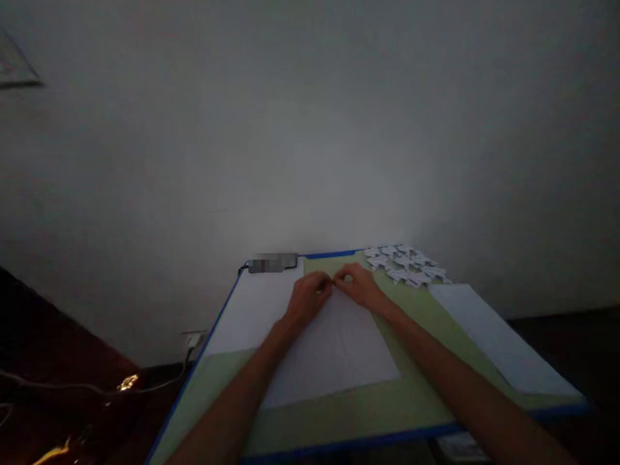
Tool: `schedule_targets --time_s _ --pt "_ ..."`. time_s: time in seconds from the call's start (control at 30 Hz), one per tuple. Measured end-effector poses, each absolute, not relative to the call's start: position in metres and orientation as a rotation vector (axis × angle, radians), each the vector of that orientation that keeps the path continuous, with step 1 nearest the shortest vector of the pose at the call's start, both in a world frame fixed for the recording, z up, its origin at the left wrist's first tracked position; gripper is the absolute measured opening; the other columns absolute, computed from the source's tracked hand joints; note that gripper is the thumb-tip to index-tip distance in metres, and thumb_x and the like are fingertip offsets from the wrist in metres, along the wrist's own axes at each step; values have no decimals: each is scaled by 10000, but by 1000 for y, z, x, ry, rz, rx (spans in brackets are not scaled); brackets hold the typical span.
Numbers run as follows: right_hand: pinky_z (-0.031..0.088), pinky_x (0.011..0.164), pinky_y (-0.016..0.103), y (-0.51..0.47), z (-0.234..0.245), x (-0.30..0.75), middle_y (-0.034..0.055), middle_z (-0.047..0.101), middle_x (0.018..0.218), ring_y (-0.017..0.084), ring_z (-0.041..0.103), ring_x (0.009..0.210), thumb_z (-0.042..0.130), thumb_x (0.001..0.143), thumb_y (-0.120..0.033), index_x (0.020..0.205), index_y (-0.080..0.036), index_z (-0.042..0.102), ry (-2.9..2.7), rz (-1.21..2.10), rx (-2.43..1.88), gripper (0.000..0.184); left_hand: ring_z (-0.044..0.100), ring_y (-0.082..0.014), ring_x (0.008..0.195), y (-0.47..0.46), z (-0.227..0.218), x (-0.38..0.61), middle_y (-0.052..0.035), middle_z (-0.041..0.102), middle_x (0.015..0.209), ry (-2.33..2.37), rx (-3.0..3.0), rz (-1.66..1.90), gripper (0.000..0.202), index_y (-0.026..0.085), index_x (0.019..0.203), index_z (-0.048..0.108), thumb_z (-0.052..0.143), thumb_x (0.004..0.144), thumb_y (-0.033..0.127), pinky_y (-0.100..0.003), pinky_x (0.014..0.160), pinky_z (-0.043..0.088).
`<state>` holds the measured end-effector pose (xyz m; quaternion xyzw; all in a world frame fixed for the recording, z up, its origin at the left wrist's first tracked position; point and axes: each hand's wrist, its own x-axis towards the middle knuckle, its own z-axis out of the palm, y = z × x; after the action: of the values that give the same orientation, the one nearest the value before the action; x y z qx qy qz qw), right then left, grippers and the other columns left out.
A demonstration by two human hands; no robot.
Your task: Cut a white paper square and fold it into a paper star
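Observation:
A white sheet of paper [339,355] with faint creases lies in the middle of the green-topped table [431,349]. Both hands meet at its far end, fingertips nearly touching. My left hand [307,297] is closed in a pinch on the paper there. My right hand [361,284] pinches from the other side, thumb and forefinger forming a ring. Fingers hide the exact spot being held. Beyond my right hand, at the back right corner, several small folded paper pieces [407,265] are spread in a cluster.
More white paper [242,316] lies at the left, with a grey device [272,263] and its cable at the back edge. Another white paper stack [504,339] lies at the right. A plain wall [314,129] stands behind the table. A cord [159,386] runs to a wall socket.

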<state>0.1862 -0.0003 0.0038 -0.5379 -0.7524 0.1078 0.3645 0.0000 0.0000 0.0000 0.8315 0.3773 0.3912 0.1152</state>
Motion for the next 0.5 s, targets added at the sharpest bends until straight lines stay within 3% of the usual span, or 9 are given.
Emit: schedule_targets --time_s 0.2,0.5 --pt "475 921 379 0 5 187 53 789 940 244 679 981 675 899 -261 838 -217 769 -1939 276 -1381 121 644 -168 727 1 2 -1 -27 703 784 1124 2396 1139 80 185 831 682 624 879 156 -285 726 497" --pt "405 1022 440 -3 11 197 42 793 1054 264 660 1087 705 897 -316 949 -254 789 -1992 203 -1312 117 718 -173 743 8 1 -1 -42 775 842 1217 2292 1075 144 174 919 723 608 961 251 -265 697 566"
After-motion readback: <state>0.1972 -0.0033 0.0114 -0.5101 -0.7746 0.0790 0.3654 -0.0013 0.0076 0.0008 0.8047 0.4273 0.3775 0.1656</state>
